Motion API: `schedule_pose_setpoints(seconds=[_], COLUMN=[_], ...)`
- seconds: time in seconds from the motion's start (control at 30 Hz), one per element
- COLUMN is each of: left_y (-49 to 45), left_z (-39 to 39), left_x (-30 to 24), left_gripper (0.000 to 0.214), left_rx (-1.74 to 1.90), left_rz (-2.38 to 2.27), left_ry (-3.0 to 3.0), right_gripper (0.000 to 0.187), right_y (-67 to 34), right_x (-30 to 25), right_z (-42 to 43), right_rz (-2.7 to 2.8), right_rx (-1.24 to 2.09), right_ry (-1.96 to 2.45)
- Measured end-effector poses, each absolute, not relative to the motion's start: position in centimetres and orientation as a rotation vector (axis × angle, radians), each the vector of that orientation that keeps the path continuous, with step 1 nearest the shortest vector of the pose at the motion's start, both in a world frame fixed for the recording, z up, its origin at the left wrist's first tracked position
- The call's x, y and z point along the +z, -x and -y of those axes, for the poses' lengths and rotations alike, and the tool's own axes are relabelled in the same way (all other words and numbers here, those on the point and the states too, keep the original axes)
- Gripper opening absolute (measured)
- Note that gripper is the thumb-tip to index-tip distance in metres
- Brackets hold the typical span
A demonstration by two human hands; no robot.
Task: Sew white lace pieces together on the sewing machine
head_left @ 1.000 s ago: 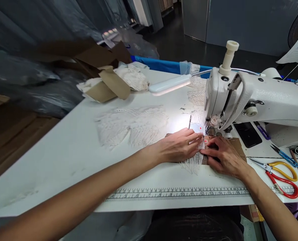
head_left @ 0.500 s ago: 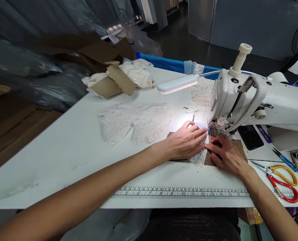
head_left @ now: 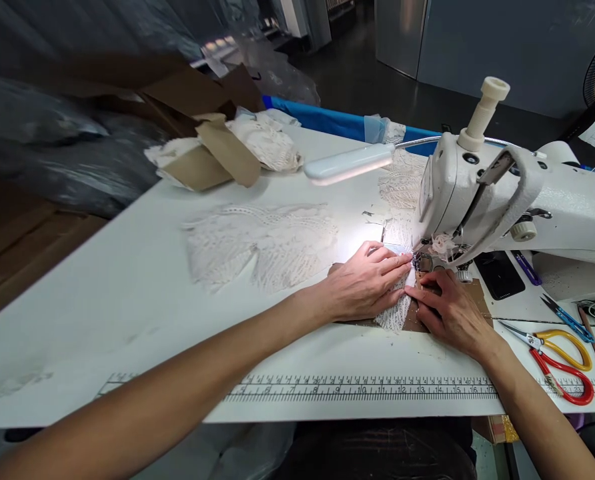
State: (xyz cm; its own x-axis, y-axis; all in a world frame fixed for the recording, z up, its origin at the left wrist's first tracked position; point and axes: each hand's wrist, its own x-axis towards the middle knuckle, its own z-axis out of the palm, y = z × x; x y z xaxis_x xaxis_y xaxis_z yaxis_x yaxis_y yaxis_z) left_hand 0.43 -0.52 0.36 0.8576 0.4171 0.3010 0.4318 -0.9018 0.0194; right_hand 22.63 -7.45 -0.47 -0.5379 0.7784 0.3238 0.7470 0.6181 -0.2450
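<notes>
A strip of white lace fabric (head_left: 393,316) runs under the needle area of a white sewing machine (head_left: 477,180), over a piece of brown cardboard (head_left: 417,320). My left hand (head_left: 372,280) lies flat on the lace, fingers stretched toward the presser foot (head_left: 416,261). Just right of it, my right hand (head_left: 445,307) rests on the cardboard with fingers bent. Its foremost digit reaches the lace's right edge, where the fingers appear closed on it; the exact grip is partly hidden. A small piece of pale blue material (head_left: 395,248) shows beyond the left fingers.
White lace pieces (head_left: 262,243) lie to the left, with a cardboard-wrapped lace bundle (head_left: 227,150) behind. A lamp (head_left: 350,163) hangs over the table. At right are a phone (head_left: 500,275), red-and-yellow scissors (head_left: 562,360) and blue snips (head_left: 567,319). A printed ruler (head_left: 377,388) edges the front.
The view has shifted slightly. Both hands stay at nearly the same place by the presser foot, and the near end of the lace lies a little differently.
</notes>
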Motion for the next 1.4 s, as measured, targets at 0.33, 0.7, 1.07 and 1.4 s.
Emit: schedule_pose_setpoints(seconds=[0.33,0.7,1.07,1.4], left_y=[-0.5,-0.7,-0.4,-1.0], left_z=[0.6,1.0,0.9,1.1], left_x=[0.0,-0.2,0.7,0.8], left_gripper=[0.035,0.027,0.028,0.031], left_rx=[-0.500,-0.774,-0.588,-0.456], left_rz=[0.717,0.550,0.592,0.773], left_ry=[2.964,2.912,2.968,2.913], right_gripper=[0.029,0.030,0.033,0.038], right_y=[-22.7,-22.8,-22.1,-21.8], right_x=[-1.0,-0.4,0.1,-0.5], right_z=[7.3,7.6,7.7,7.2], right_rz=[2.364,2.400,2.415,2.439], right_rx=[0.102,0.102,-0.012,-0.024], right_ry=[1.160,1.195,1.319,1.503])
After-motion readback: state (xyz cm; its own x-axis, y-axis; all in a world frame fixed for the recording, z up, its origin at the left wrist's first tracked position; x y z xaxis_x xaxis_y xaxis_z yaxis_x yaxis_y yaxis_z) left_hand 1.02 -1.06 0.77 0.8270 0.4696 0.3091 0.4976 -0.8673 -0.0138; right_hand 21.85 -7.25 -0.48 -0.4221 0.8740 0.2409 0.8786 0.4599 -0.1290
